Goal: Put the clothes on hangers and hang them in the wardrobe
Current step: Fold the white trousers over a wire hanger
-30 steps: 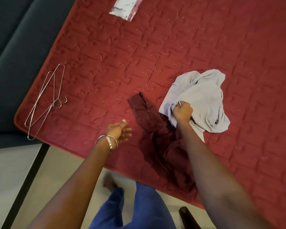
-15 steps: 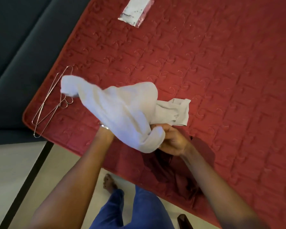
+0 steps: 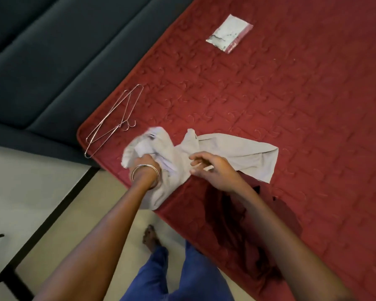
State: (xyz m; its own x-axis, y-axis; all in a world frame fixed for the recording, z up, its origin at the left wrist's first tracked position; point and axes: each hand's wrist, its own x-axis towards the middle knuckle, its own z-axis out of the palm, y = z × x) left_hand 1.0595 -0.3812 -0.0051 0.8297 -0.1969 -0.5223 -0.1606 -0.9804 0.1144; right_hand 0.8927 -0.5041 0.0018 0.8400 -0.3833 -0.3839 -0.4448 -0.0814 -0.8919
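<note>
1. Down at the near-left corner of the red quilted bedcover, a pale grey garment lay partly spread, one end stretched flat to the right and the other bunched up at the left.
2. The left hand was buried in that bunched end, fingers curled into the cloth and gripping it; two thin metal bangles ringed the wrist.
3. The right hand hovered just above the middle of the grey garment with its fingers loosely spread and slightly bent, grasping nothing that could be seen.
4. A lower fold of the garment hung over the edge of the bed, below the left wrist.
5. A dark maroon garment lay crumpled on the bedcover under the right forearm, trailing toward the near edge and touching the grey one.
6. Wire hangers rested in a loose stack at the corner of the bedcover, just beyond the bunched cloth, hooks pointing toward it but apart from it.
7. A small clear plastic bag with a red strip lay well away, farther up the bed.
8. A dark teal headboard ran along the left side, and the person's blue trousers and one bare foot showed on the pale floor.
</note>
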